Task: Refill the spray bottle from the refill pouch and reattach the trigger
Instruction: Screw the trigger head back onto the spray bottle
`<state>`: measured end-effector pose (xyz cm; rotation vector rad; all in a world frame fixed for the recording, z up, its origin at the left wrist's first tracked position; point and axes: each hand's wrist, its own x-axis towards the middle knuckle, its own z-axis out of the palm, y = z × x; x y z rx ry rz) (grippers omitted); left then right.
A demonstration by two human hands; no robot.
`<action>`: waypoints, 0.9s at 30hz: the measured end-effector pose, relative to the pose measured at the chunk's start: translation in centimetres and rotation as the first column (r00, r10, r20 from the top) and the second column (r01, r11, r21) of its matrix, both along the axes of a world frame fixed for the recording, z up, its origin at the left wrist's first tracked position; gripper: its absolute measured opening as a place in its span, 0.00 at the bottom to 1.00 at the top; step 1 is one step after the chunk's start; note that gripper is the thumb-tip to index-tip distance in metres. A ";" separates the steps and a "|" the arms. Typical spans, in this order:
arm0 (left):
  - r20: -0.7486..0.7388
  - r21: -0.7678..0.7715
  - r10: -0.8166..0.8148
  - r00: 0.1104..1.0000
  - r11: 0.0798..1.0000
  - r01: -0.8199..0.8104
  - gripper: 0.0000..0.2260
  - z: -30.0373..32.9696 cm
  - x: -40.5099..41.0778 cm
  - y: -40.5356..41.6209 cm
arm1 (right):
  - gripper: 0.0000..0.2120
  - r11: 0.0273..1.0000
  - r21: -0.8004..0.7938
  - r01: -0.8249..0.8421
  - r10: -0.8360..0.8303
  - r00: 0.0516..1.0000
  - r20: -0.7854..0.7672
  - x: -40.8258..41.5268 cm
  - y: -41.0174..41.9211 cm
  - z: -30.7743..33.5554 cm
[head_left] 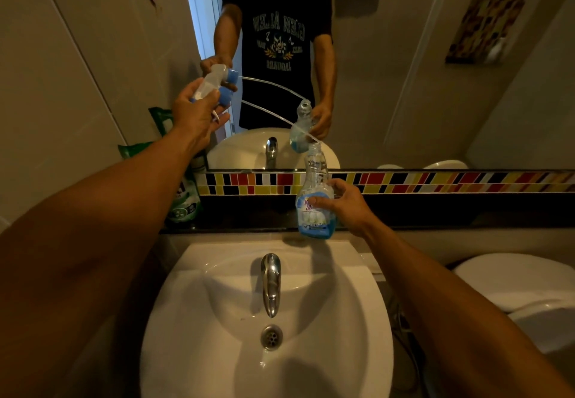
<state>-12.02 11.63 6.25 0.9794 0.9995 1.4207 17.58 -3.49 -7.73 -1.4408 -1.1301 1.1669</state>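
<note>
Now, the left hand [196,111] clamped the trigger [211,87] upper left, the right hand [345,201] gripped the spray bottle [315,198], and the dip tube [273,114], barely at the neck, looked likely to flick drips.

Left hand [194,111] lifts trigger [211,87]; right hand [345,203] grips spray bottle [315,207].

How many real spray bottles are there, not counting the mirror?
1. The spray bottle is in the right hand above the sink. The second one behind it is only its mirror reflection.
</note>
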 end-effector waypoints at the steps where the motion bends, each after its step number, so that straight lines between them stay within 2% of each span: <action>1: 0.004 0.008 0.011 1.000 1.000 -0.011 0.22 0.3 0.0 0.0 | 0.21 1.000 0.002 0.001 -0.001 1.000 -0.002 0.0 -0.1 0.0; 4: 0.027 0.029 -0.010 1.000 1.000 0.009 0.15 0.9 0.0 -0.2 | 0.20 1.000 0.006 0.004 -0.004 1.000 -0.009 0.0 -0.1 0.1; 7: -0.002 0.039 -0.031 1.000 0.999 0.031 0.13 1.1 -0.2 -0.2 | 0.20 1.000 0.010 0.000 0.000 1.000 -0.004 -0.1 -0.1 0.2; 12: -0.068 0.057 -0.101 0.993 0.993 0.105 0.21 1.8 -0.1 -0.5 | 0.23 1.000 0.016 -0.011 0.011 1.000 -0.014 -0.3 0.2 0.5; 15: -0.085 0.084 -0.193 0.977 0.976 0.200 0.20 3.3 1.6 -1.2 | 0.24 0.999 0.027 -0.019 0.019 1.000 -0.001 -0.8 0.5 0.7; 17: -0.087 0.096 -0.269 0.959 0.956 0.277 0.23 4.2 2.9 -1.5 | 0.24 0.999 0.041 -0.028 0.028 1.000 0.000 -1.2 0.7 1.0; 20: -0.191 0.101 -0.331 0.924 0.930 0.354 0.25 4.7 4.7 -1.9 | 0.24 0.997 0.064 -0.039 0.040 0.999 -0.004 -1.7 1.2 1.1; 24: -0.339 0.118 -0.351 0.873 0.905 0.409 0.22 4.0 7.5 -3.0 | 0.24 0.993 0.114 -0.010 0.011 1.000 -0.006 -2.4 2.0 1.1; 27: -0.390 0.093 -0.375 0.841 0.893 0.441 0.22 2.6 8.7 -3.3 | 0.24 0.992 0.127 0.002 -0.001 1.000 -0.010 -2.6 2.6 1.1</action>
